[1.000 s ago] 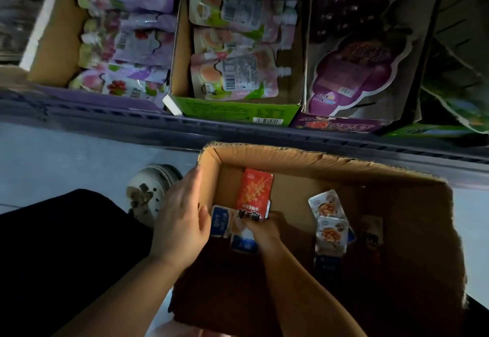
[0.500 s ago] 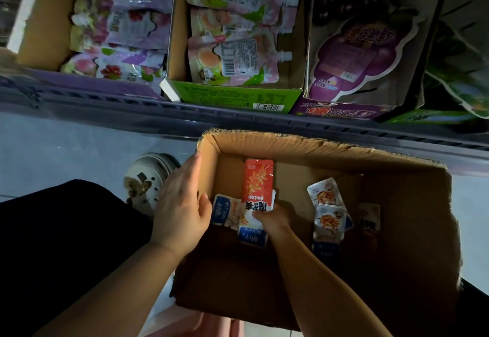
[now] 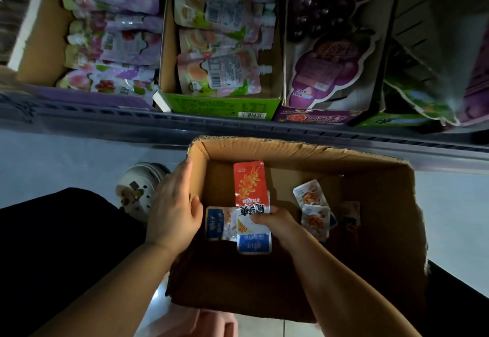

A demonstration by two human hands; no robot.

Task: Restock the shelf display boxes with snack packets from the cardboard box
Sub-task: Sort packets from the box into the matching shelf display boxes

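Observation:
An open cardboard box (image 3: 304, 151) sits on the floor below the shelf. My left hand (image 3: 173, 204) grips its left wall, thumb inside. Inside the box, my right hand (image 3: 275, 220) pinches a small stack of packets: a red snack packet (image 3: 250, 186) on top and a blue-and-white packet (image 3: 254, 241) beneath. Another blue-and-white packet (image 3: 219, 223) lies beside them. Two pale packets (image 3: 313, 209) lie at the box's right. On the shelf stand display boxes: a green one (image 3: 225, 106) with peach pouches and a purple one (image 3: 312, 118) with grape pouches.
A left display box (image 3: 39, 32) holds purple-pink pouches. The dark shelf rail (image 3: 105, 117) runs in front of the boxes. A white round object (image 3: 137, 188) lies on the floor to the left of the cardboard box. Dark clothing (image 3: 53, 244) fills the lower left.
My right hand has lifted the red packet stack slightly upward within the box. The view has shifted a little; my left hand stays on the box wall.

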